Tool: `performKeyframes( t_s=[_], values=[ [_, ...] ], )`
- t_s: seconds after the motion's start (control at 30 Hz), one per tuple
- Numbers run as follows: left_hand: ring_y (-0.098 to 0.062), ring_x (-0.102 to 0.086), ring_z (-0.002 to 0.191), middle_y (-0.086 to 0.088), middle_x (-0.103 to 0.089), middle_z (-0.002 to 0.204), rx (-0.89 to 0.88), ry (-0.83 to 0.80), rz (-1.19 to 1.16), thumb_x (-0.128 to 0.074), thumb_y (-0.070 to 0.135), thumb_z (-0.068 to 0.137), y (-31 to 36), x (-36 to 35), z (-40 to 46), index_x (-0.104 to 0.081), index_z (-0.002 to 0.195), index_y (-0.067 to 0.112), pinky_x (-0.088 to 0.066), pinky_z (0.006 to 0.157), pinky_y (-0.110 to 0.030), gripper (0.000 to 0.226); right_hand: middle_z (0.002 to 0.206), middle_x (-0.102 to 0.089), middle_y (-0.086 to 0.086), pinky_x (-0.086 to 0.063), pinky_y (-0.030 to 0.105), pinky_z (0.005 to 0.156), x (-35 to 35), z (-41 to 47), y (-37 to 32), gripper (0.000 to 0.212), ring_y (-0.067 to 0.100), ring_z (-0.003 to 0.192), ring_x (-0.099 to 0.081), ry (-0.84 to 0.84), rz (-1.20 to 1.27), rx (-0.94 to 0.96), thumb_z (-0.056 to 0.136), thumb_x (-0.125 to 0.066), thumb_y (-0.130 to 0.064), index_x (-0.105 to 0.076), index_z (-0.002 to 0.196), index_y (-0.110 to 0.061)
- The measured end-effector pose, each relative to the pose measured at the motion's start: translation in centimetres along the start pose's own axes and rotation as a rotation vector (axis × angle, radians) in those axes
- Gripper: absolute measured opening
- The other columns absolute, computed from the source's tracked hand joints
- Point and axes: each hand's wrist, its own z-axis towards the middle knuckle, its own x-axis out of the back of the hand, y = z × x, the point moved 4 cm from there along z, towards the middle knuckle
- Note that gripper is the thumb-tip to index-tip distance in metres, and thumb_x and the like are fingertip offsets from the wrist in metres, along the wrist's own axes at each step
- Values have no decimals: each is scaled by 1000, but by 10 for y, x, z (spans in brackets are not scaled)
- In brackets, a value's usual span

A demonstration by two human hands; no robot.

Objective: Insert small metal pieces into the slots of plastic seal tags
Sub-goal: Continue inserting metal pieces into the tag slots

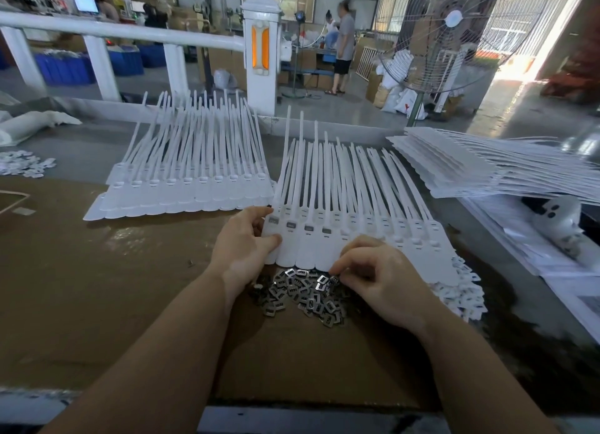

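Note:
A joined row of white plastic seal tags [367, 235] lies on the brown table in front of me, tails pointing away. Several slots at its left end hold a grey metal piece [291, 225]; those further right look unfilled. My left hand [242, 242] grips the row's left end, thumb on top. A pile of small metal pieces [302, 292] lies just below the tags. My right hand [376, 271] hovers over the pile's right side, fingers curled, its fingertips pinching a metal piece [334, 279].
Another row of tags [191, 186] lies to the left behind. A stack of tag sheets [470, 167] sits at the right. Small white plastic parts [461, 290] are heaped under the right of the row. A white railing and a fan stand beyond the table.

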Motion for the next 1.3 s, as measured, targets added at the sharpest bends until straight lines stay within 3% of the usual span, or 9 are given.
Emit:
performKeyframes(
  t_s=[0.1,0.27,0.43,0.53,0.73,0.93,1.3],
  values=[
    [-5,-56,79,8,-59,87,8,-3,-9,-66,7,83,0,0,0,-54,127,16,-48,77,-27,47,90,-56,-9,-42,12,81,0,-2,1,15,6,90,-54,-22,-14,24,80,-69,-5,-74,86,-18],
    [-10,-58,81,6,-61,88,12,-9,-7,-66,7,82,0,0,0,-54,126,16,-51,83,-35,46,94,-55,-10,-42,20,87,-1,-1,0,17,7,96,-51,-62,-78,43,83,-68,-12,-74,97,-20],
    [-9,-59,80,6,-63,89,18,-11,-23,-66,8,82,-1,0,0,-56,123,18,-50,77,-30,43,93,-54,-9,-42,13,84,-1,-2,1,13,5,91,-53,-45,-24,35,80,-69,-8,-71,86,-19],
    [-7,-59,79,8,-62,87,21,-13,-34,-66,7,83,-1,0,0,-57,121,19,-50,74,-27,41,93,-56,-4,-49,22,86,-1,-2,3,15,10,89,-58,-38,66,9,78,-70,-3,-68,79,-17],
    [-13,-61,84,3,-63,91,29,-17,-27,-66,8,83,-1,0,0,-56,123,19,-53,82,-37,43,86,-67,3,-51,28,82,5,-2,7,13,18,85,-62,82,211,-72,79,-70,-4,-68,77,-16],
    [-14,-61,85,2,-63,92,23,-20,-25,-67,9,83,-1,0,0,-55,124,18,-52,81,-36,44,82,-69,-6,-46,8,72,10,-4,4,21,2,79,-63,201,319,-67,82,-65,0,-68,80,-21],
    [-11,-59,83,2,-62,92,7,-19,-22,-66,9,83,-2,0,1,-54,127,17,-50,75,-29,46,91,-70,-12,-44,7,79,17,-2,10,25,-3,90,-62,291,359,-91,88,-59,-4,-72,90,-26]
  ],
)
